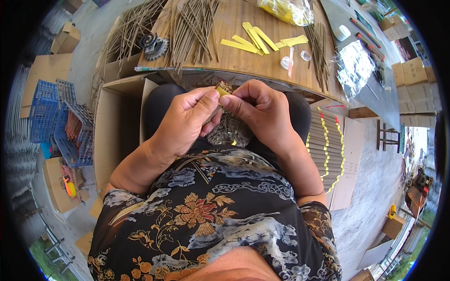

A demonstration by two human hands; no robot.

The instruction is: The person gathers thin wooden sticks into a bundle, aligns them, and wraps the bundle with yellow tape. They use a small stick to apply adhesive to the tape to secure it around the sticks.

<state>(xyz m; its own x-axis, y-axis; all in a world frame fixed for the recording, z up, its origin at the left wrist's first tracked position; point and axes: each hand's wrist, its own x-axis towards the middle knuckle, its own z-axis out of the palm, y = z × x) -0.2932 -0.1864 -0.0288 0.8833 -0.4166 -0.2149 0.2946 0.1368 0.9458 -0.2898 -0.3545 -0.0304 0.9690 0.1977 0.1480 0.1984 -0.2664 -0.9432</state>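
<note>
My left hand (187, 114) is closed round a bundle of thin brown sticks (225, 86), whose ends show just above my fingers. Round the bundle lies a yellow strip (222, 92), pressed by my left thumb. My right hand (257, 104) pinches the strip from the other side, thumb against it and fingers curled. Both hands meet above my lap, in front of the table edge. More yellow strips (255, 37) lie loose on the wooden table (234, 58).
Loose brown sticks (194, 33) cover the table's left part. A dark toothed metal device (153, 47) sits at its left corner. At the back is a plastic bag (293, 11). A cardboard box (119, 126) stands left; yellow-banded stick bundles (326, 145) lie right.
</note>
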